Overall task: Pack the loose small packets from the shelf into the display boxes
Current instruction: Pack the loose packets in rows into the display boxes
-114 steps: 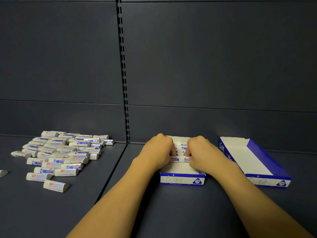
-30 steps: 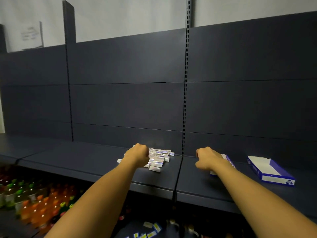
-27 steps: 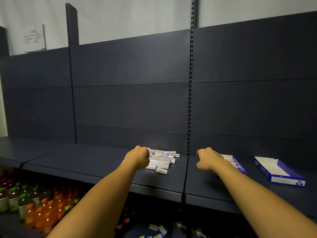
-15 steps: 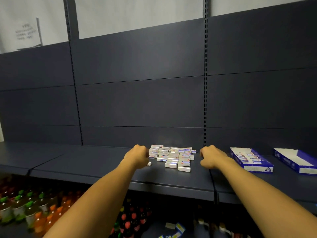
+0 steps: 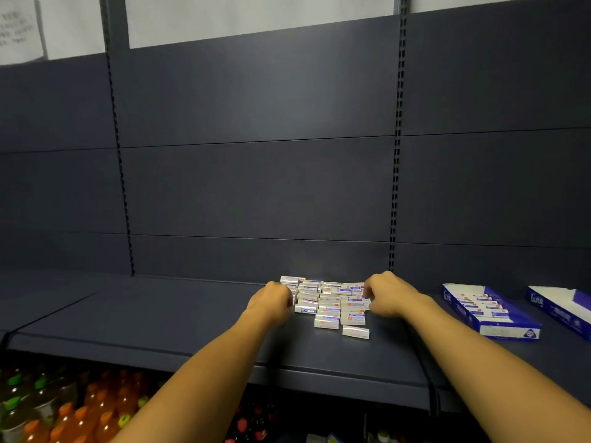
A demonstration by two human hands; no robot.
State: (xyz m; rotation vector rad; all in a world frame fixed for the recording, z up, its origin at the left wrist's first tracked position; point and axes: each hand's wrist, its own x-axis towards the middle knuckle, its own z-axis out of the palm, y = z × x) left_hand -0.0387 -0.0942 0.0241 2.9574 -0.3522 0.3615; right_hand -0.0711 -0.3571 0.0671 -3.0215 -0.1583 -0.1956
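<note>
Packets (image 5: 329, 303) lying flat, long axes left-right, left hand (image 5: 271, 302) and right hand (image 5: 388, 294) flanking, grip state unclear.

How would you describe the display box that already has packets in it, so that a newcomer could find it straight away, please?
Start at the dark shelf and look right of the pile of loose packets between the two hands. Two blue-and-white display boxes stand there. It is the nearer one, with a row of packets inside; the far-right box shows only a bare white interior.

Below you, bottles (image 5: 64, 414) with orange and green caps crowd the lower level; up left, you see a blurred paper notice (image 5: 19, 30) against the pale wall (image 5: 256, 14).
</note>
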